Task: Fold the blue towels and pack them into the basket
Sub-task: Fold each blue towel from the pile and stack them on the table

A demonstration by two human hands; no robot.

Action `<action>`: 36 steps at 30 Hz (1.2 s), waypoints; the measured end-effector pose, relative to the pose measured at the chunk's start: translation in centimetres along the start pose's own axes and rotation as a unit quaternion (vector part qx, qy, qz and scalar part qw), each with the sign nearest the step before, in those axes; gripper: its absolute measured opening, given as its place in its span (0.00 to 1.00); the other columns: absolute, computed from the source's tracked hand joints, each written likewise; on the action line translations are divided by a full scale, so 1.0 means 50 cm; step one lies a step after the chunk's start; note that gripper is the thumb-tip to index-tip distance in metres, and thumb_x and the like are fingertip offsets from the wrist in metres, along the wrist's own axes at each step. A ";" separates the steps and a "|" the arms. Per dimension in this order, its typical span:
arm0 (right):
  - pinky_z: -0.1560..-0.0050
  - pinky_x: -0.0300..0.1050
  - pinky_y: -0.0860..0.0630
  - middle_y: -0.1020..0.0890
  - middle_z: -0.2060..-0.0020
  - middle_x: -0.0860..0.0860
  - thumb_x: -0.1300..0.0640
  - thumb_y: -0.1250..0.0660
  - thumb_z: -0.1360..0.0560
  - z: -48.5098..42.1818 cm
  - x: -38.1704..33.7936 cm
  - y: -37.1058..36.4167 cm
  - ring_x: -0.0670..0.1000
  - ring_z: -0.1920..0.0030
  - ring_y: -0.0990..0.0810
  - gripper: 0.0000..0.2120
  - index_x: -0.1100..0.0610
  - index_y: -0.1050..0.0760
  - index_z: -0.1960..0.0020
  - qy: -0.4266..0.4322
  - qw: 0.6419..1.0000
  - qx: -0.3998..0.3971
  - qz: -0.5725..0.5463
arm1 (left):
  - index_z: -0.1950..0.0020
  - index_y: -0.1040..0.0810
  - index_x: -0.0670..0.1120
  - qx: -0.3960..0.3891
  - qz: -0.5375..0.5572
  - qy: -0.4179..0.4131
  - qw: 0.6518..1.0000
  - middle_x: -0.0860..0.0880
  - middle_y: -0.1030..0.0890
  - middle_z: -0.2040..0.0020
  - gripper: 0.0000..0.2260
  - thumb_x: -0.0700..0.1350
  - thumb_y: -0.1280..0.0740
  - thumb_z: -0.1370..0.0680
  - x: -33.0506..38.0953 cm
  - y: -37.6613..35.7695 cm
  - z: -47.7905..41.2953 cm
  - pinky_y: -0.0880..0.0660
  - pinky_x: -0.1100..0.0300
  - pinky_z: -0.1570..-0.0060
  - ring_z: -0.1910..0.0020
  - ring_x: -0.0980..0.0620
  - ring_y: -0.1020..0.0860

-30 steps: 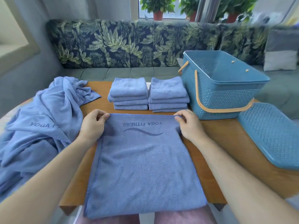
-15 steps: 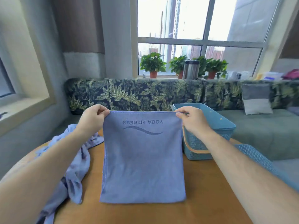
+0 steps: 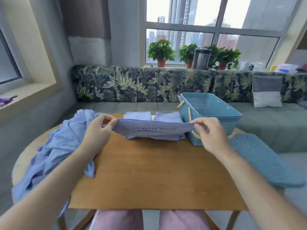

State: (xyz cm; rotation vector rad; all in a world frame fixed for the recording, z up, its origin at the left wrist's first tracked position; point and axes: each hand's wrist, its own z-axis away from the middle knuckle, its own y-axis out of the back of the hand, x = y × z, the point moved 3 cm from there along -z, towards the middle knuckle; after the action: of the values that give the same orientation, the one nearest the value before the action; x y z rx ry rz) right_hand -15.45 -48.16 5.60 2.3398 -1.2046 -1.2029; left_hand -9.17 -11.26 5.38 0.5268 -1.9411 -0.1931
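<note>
- Above the wooden surface [image 3: 149, 171], just before two folded stacks [image 3: 137, 116], the blue towel [image 3: 154, 130] is stretched out.
- Left grip [image 3: 98, 130] and right grip [image 3: 211, 135] each pinch a corner, fingers closed on cloth.
- Best to hold it taut, corners level, when laying it down.

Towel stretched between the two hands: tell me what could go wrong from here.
1. The left hand and right hand only pinch the towel at its corners; a slip would likely spoil the fold.
2. It hangs close before the folded stacks; lowering it carelessly may ruffle them.
3. The loose pile droops over the table edge and might slide off.
</note>
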 end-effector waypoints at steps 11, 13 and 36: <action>0.56 0.40 0.27 0.17 0.60 0.41 0.60 0.35 0.19 0.317 0.096 -0.059 0.43 0.59 0.20 0.11 0.45 0.20 0.52 -0.168 0.967 -0.150 -0.120 | 0.56 0.22 0.47 -0.132 -0.065 0.099 0.984 0.50 0.22 0.65 0.06 0.44 0.32 0.19 -0.184 -0.025 0.270 0.29 0.61 0.62 0.66 0.57 0.26; 0.57 0.43 0.26 0.16 0.59 0.44 0.59 0.34 0.19 0.318 0.095 -0.053 0.45 0.61 0.20 0.12 0.43 0.20 0.52 -0.164 0.967 -0.154 -0.123 | 0.57 0.21 0.49 -0.130 -0.075 0.098 0.984 0.52 0.21 0.64 0.06 0.46 0.31 0.20 -0.189 -0.020 0.279 0.30 0.66 0.65 0.68 0.62 0.25; 0.57 0.40 0.32 0.17 0.55 0.44 0.56 0.33 0.21 0.142 0.239 -0.253 0.46 0.54 0.21 0.06 0.52 0.18 0.47 -0.219 0.968 -0.093 0.081 | 0.52 0.22 0.48 -0.094 -0.158 0.112 0.977 0.57 0.23 0.61 0.07 0.50 0.32 0.20 -0.318 -0.215 0.026 0.32 0.60 0.55 0.59 0.55 0.25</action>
State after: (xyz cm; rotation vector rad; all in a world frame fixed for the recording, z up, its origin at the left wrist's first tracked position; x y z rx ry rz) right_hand -9.97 -48.33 -12.36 1.8558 -1.3135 -1.7463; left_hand -2.04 -13.88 -12.30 0.6970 -1.5939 -0.4950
